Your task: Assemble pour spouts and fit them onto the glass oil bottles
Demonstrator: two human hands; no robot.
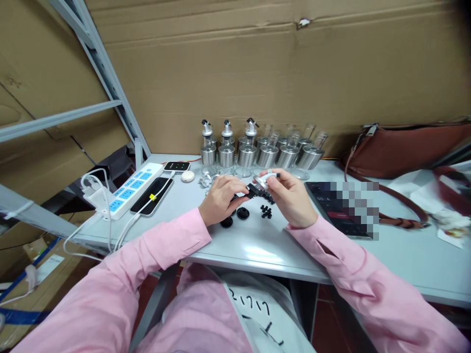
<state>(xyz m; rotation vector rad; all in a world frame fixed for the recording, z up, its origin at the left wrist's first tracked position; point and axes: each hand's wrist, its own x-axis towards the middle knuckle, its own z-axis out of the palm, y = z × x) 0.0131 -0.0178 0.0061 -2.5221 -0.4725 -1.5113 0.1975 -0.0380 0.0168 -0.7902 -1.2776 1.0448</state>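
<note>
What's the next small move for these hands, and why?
Probably press the black piece in the left hand onto the silver spout top in the right hand. Both parts are held close together, though I can't tell whether they're already joined, and three front bottles carry similar silver tops.

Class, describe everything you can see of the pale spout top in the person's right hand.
The pale spout top looks silvery white and smooth, perhaps plastic or metal. A short, narrow tube ends in a black tip pointing toward the picture's right. It is held above the table, in front of the row of bottles. The thumb of the right hand lies against it. Its lower end is close to a black piece at the left hand's fingertips; whether they are joined is unclear.
</note>
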